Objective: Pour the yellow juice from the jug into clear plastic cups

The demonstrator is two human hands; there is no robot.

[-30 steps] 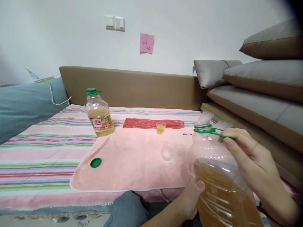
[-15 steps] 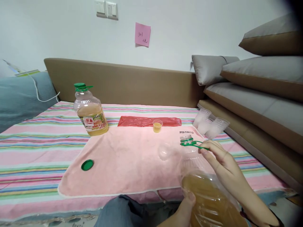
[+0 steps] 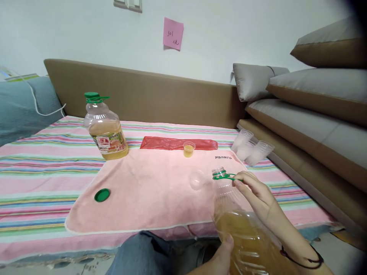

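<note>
A large clear oil bottle (image 3: 241, 225), uncapped and partly full of yellow liquid, tilts toward the left at the lower right. My left hand (image 3: 220, 256) grips its lower side, thumb in front; the other fingers are hidden behind it. My right hand (image 3: 254, 187) is closed on the green strap by the bottle's neck. Ahead of the mouth, a clear empty plastic cup (image 3: 197, 179) lies on the pink cloth (image 3: 143, 191). Farther back stands a small cup of yellow liquid (image 3: 188, 149). The green cap (image 3: 102, 195) rests at the cloth's left.
A second, capped oil bottle (image 3: 106, 133) stands at the left. Behind the cloth lies a red plastic bag (image 3: 160, 143). Stacked clear cups (image 3: 259, 153) lie at the right, beside piled cushions (image 3: 312, 122). A brown board (image 3: 143, 95) borders the back.
The held bottle has shifted slightly left, with both hands still on it. The whole view has tipped a little downward; the other objects keep their places on the cloth.
</note>
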